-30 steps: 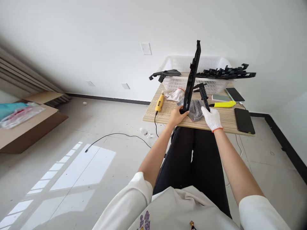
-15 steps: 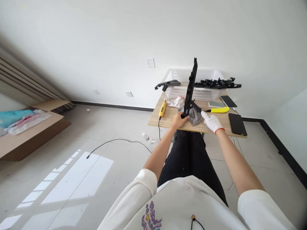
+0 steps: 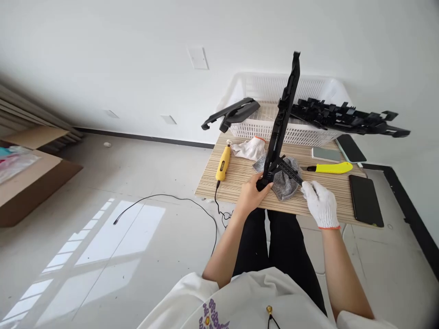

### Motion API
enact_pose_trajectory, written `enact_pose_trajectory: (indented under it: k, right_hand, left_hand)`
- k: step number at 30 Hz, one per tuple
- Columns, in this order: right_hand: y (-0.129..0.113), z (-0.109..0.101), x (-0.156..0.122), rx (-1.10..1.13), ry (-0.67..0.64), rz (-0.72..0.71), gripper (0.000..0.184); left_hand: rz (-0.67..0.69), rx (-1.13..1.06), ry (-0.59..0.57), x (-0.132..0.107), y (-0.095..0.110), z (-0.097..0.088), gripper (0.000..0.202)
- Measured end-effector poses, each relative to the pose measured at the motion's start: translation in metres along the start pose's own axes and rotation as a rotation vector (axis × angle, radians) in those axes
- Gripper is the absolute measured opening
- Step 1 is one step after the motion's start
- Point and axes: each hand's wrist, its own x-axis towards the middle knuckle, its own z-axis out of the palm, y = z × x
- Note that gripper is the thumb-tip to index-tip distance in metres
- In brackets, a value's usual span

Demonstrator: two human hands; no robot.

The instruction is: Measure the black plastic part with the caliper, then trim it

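Strip [image 3: 283, 114]: tilted upright above table [image 3: 211, 183], near end held in left hand [image 3: 254, 194].
Caliper [image 3: 291, 171]: held in gloved right hand [image 3: 320, 203]; tipped left since a second ago, seemingly brought against strip.

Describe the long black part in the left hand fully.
The long black part is narrow, seemingly plastic, with tabs and notches along its length. It stands steeply in front of the white basket, its top tilting right in the picture. The bare left hand grips its lower end, where the black caliper in the gloved right hand appears to meet it.
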Motion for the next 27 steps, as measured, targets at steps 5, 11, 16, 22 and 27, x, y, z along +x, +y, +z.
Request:
enact_pose_trajectory:
  k: [5,11,16,22,27]
  right_hand:
    - [-0.005,-0.002,-0.003,0.098,0.018,0.067,0.044]
    - [-0.004,0.001,-0.003,0.174,0.043,-0.036,0.044]
    - [-0.002,0.002,-0.002,0.078,0.054,-0.158,0.044]
    - [-0.009,0.001,-0.003,-0.108,-0.010,-0.169,0.043]
    - [-0.029,0.008,0.000,-0.416,-0.027,-0.119,0.052]
  left_hand:
    - [0.034,-0.005,-0.006,-0.003,0.001,-0.004,0.051]
    - [0.258,-0.053,0.038,-0.004,-0.003,-0.004,0.047]
    - [0.298,-0.027,-0.007,-0.003,-0.002,-0.004,0.035]
    - [0.270,-0.012,-0.011,-0.004,-0.005,-0.003,0.038]
    - [0.277,-0.022,-0.023,-0.002,-0.008,-0.002,0.038]
